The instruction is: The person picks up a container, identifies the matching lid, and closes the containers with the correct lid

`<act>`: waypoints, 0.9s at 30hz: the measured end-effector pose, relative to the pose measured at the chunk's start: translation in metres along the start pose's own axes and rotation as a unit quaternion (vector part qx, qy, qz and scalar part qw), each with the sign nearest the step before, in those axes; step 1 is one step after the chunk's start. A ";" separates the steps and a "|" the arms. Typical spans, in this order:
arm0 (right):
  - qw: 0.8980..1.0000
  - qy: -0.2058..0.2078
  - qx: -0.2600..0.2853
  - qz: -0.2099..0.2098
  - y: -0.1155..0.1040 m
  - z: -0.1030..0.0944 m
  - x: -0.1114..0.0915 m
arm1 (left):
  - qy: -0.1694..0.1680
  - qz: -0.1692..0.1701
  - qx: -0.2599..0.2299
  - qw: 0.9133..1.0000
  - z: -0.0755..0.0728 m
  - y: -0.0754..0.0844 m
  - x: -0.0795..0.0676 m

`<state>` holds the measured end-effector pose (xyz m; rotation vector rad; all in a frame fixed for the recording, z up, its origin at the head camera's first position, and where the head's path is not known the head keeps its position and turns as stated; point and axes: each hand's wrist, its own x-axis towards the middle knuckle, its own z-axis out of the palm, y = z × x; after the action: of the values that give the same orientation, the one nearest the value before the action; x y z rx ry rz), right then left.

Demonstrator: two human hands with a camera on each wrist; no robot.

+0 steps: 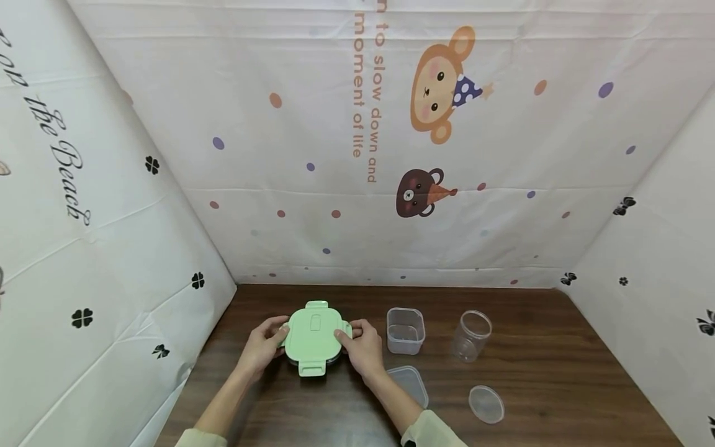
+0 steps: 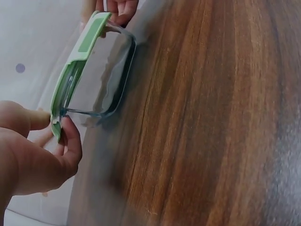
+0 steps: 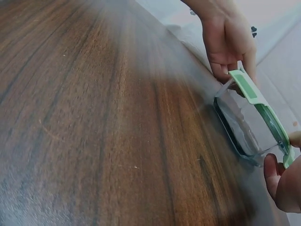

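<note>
A pale green lid (image 1: 313, 338) with clip flaps on its sides lies over a clear glass food container (image 2: 108, 70) on the table. My left hand (image 1: 259, 352) pinches the flap on the lid's left side, thumb on top and fingers underneath. At the right side my right hand (image 1: 365, 352) pinches the opposite flap in the same way. The near flap (image 1: 311, 369) and the far flap (image 1: 316, 305) stick outward, not folded down. In the left wrist view the glass walls show below the lid.
Right of the hands stand a square clear plastic tub (image 1: 405, 332) and a round clear jar (image 1: 472, 338). A square clear lid (image 1: 410, 385) lies partly behind my right forearm. Further right lies a round clear lid (image 1: 486, 404). Printed white cloth (image 1: 335, 155) walls the brown table.
</note>
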<state>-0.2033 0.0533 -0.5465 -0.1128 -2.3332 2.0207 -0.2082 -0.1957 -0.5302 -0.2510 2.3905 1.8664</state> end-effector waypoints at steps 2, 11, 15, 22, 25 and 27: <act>1.000 0.000 0.001 0.002 0.000 0.001 0.000 | 0.006 0.004 0.009 1.000 0.000 -0.001 -0.002; 1.000 0.004 -0.005 0.002 0.000 0.000 -0.001 | 0.026 0.013 0.029 0.999 0.002 0.000 -0.007; 1.000 0.004 -0.012 0.002 0.000 -0.001 -0.001 | 0.045 0.024 0.056 0.997 0.004 0.000 -0.006; 1.000 0.009 -0.014 -0.015 -0.001 -0.003 -0.001 | 0.053 0.038 0.077 0.995 0.004 0.002 -0.007; 1.000 0.014 -0.015 -0.016 -0.002 -0.003 -0.002 | 0.046 0.040 0.079 0.995 0.004 0.003 -0.008; 1.000 0.015 -0.014 -0.015 -0.002 -0.004 -0.002 | 0.042 0.040 0.083 0.995 0.004 0.004 -0.009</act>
<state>-0.2006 0.0566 -0.5442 -0.1083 -2.3322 1.9585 -0.2005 -0.1899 -0.5262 -0.2268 2.6331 1.7063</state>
